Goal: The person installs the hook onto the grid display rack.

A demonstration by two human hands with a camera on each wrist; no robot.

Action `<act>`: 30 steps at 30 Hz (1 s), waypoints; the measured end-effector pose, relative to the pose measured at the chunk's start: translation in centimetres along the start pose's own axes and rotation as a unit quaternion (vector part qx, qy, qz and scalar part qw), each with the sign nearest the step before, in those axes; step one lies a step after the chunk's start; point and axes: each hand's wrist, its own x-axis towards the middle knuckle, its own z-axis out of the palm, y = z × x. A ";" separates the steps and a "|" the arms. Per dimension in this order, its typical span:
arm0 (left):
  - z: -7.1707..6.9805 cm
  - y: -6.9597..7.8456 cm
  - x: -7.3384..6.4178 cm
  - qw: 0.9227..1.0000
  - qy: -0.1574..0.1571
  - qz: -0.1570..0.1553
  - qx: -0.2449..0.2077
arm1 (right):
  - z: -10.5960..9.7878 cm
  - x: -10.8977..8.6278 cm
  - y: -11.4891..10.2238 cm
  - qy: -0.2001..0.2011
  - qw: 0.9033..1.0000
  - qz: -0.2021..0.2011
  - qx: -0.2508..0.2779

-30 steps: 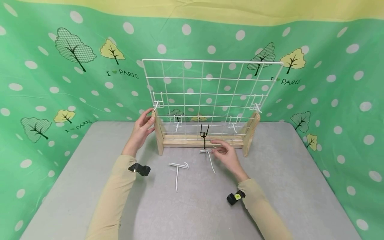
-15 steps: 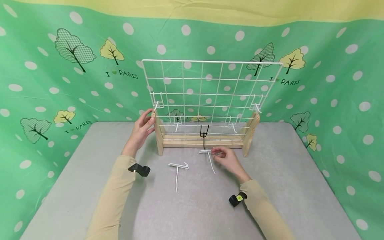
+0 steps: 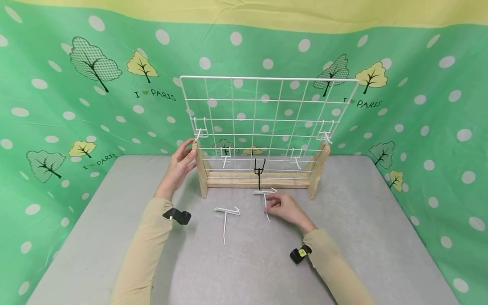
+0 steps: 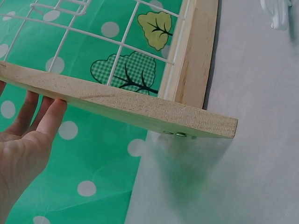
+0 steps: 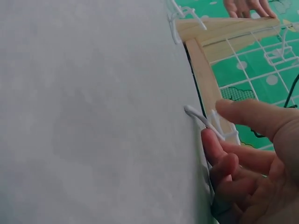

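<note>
My left hand (image 3: 177, 167) rests its fingertips against the outer side of the left wooden upright (image 3: 201, 178), which carries a white wire grid (image 3: 270, 79). The left wrist view shows the thumb and fingers touching that upright (image 4: 117, 102). In front of the wooden base, my right hand (image 3: 286, 207) touches a white wire hook (image 3: 263, 192) lying on the table. In the right wrist view the hook's prong (image 5: 203, 119) runs by the index fingertip, with the thumb apart from it. A second white hook (image 3: 225, 224) lies to the left.
A black hook (image 3: 259, 171) hangs low on the grid's middle. White hooks hang at the upper left (image 3: 200, 133), upper right (image 3: 325, 135), lower left (image 3: 225, 156) and lower right (image 3: 295, 157). A green patterned cloth (image 3: 244, 51) stands behind the grey table (image 3: 228, 271).
My right hand has come down from above the hook's crossbar to beside its prong. The prong's end has swung slightly left. My left hand stays at the upright.
</note>
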 end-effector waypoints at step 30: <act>0.0 0.1 -0.1 1.000 -0.002 0.001 0.000 | 0.0 -0.8 -0.4 0.069 0.995 0.068 -0.030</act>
